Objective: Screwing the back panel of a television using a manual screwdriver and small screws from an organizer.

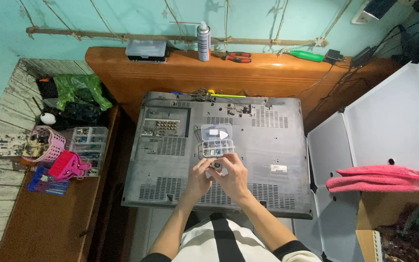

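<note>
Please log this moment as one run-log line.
left hand: beside right, contents hidden | right hand: same | open clear parts box: just beyond hands | grey TV back panel: underneath

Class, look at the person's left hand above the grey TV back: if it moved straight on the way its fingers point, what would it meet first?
Most likely the small clear compartment box, open just beyond the left hand; depth is hard to judge.
</note>
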